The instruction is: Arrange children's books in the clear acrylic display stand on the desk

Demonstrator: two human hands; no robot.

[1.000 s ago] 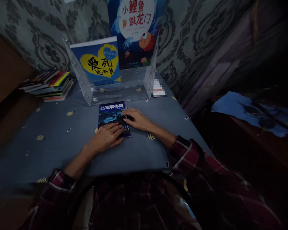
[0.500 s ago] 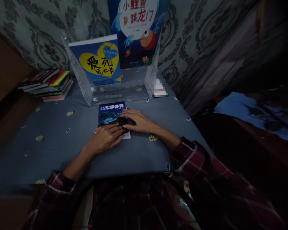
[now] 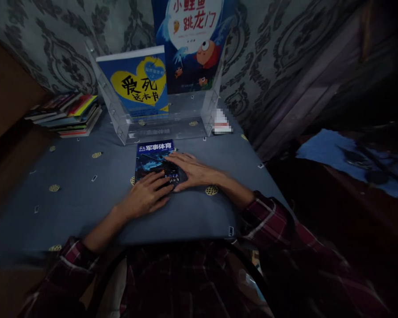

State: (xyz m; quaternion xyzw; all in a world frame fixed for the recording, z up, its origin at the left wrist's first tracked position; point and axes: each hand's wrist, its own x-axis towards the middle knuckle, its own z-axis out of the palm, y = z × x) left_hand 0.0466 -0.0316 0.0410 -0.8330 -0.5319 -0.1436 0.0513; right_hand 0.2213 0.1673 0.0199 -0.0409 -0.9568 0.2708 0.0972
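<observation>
A dark blue booklet (image 3: 150,162) with white Chinese lettering along its top lies flat on the cloth-covered table in front of me. My left hand (image 3: 149,194) rests at the booklet's lower edge, its fingers stretched over the cover. On the right side of the cover lies my right hand (image 3: 194,171), fingers extended and thumb apart, pointing left. The booklet's lower right part is partly hidden by both hands. Neither hand is wrapped around anything.
A clear acrylic stand (image 3: 185,130) behind the booklet holds a blue and yellow book (image 3: 135,84) and a taller fish picture book (image 3: 192,66). Piled books (image 3: 69,115) sit at the back left. A blue cloth (image 3: 328,150) lies off to the right, beyond the table (image 3: 86,207).
My right thumb has moved down and away from the fingers, uncovering more of the cover. My left hand has shifted slightly; the white page edge below the booklet no longer shows.
</observation>
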